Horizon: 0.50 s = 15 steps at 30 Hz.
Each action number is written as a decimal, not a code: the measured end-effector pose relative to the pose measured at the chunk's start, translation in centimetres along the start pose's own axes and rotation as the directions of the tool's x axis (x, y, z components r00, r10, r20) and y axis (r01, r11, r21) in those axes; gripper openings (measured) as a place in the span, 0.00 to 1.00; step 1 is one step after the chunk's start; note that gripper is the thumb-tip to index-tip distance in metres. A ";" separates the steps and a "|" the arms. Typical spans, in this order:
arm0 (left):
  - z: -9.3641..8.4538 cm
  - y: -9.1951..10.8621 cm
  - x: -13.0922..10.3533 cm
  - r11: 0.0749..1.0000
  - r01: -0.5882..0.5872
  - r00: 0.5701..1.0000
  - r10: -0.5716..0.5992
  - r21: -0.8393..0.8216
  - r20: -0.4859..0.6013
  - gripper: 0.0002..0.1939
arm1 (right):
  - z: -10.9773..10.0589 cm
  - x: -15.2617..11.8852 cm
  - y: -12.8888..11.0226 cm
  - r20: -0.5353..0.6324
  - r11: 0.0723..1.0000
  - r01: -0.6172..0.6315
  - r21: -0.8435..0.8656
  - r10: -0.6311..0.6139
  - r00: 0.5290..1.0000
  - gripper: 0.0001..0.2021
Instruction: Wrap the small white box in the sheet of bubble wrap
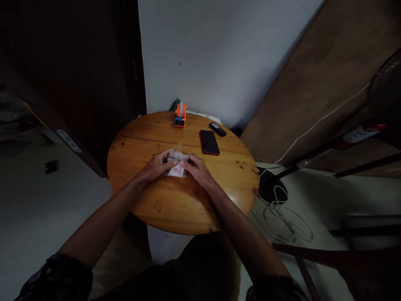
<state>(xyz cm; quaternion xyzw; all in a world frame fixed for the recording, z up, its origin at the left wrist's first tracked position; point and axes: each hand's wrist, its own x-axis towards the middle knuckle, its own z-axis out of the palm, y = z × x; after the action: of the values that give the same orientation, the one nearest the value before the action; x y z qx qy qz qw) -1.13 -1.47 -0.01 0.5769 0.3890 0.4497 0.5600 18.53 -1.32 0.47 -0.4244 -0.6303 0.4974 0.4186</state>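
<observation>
Between my two hands is a small flat packet [176, 170], whitish with a pink-red print and what looks like clear plastic wrap around it. My left hand [158, 165] grips its left side, thumb on top and fingers behind. On the right side my right hand [198, 168] holds it the same way, its thumb near the left thumb on the upper face. The packet is at the middle of the round wooden table [163, 209]. Whether it rests on the wood or is slightly raised I cannot tell. Fingers hide its side edges.
Toward the back stands an orange and blue tape dispenser [180, 115]. A dark phone with a red edge [209, 142] and a black remote [218, 129] lie right of it. A white wall [213, 54] rises behind. Coiled white cable [288, 221] lies on the floor at right.
</observation>
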 end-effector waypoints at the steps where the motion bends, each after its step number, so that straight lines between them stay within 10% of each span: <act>1: 0.0 0.0 0.0 1.000 0.008 1.000 -0.008 -0.006 -0.016 0.42 | 0.1 0.0 0.0 -0.006 1.000 0.000 0.002 0.000 1.000 0.20; 15: 0.2 -0.5 0.4 0.997 0.038 0.996 -0.043 -0.066 -0.073 0.42 | 0.8 -0.5 0.3 -0.082 0.944 0.163 -0.287 -0.194 0.977 0.19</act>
<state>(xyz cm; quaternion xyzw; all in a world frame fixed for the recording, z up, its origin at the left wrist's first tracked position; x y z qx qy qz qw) -0.74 -1.09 -0.44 0.5334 0.4064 0.4716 0.5726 17.97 -1.92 -0.04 -0.4468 -0.7061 0.3395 0.4320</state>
